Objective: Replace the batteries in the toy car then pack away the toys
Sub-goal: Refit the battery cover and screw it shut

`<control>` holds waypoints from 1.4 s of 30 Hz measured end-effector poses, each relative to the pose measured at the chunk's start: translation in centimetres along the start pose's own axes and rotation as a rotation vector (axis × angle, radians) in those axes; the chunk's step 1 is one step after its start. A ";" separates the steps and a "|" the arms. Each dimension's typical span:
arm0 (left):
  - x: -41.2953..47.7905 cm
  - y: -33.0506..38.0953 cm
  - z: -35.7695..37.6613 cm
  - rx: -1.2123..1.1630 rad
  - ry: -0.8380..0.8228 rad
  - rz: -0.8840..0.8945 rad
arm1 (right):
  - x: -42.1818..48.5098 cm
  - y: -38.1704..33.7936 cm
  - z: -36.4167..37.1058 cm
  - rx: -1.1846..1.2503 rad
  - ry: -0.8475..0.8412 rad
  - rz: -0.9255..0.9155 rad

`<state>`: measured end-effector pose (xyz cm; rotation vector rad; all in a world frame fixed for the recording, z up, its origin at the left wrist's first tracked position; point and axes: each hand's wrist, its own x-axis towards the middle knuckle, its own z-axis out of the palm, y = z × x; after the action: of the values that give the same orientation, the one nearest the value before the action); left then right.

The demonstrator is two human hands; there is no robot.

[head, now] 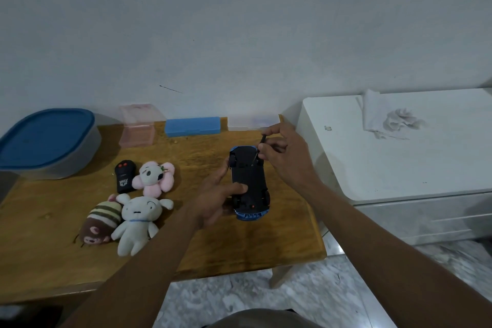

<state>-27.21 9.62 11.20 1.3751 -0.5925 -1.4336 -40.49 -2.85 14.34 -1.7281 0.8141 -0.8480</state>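
Observation:
A blue toy car [249,184] is turned upside down above the wooden table [66,255], its black underside facing me. My left hand [215,200] grips it from the left, thumb pressed on the underside. My right hand [286,157] pinches a small dark screwdriver [259,148] whose tip touches the car's underside near the far end. A black remote control [125,176] lies to the left, beside a pink flower plush [155,177], a white plush [138,221] and a striped brown plush [99,222].
A grey tub with a blue lid [45,141] stands at the table's back left. Along the wall sit a pink clear box [138,125], a blue case [193,126] and a clear box [253,122]. A white cabinet [399,162] with a crumpled cloth [386,117] stands on the right.

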 end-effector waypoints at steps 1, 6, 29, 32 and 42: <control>0.0 0.0 0.0 0.000 -0.004 0.002 | 0.0 0.0 0.0 -0.008 0.002 -0.001; -0.3 0.0 0.0 0.011 -0.005 0.007 | -0.1 0.2 0.2 -0.053 0.005 -0.032; -1.0 0.4 0.5 -0.006 -0.010 0.008 | 0.2 0.1 0.8 -0.286 0.030 -0.359; -1.1 0.4 0.7 0.006 -0.027 0.000 | 0.5 0.1 0.7 -0.349 0.039 -0.346; -1.3 0.6 0.5 0.051 -0.017 0.004 | 0.7 0.1 0.7 -0.399 0.042 -0.389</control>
<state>-27.70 10.39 12.35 1.4024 -0.6463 -1.4371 -39.53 -3.11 14.22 -2.2769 0.7176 -1.0314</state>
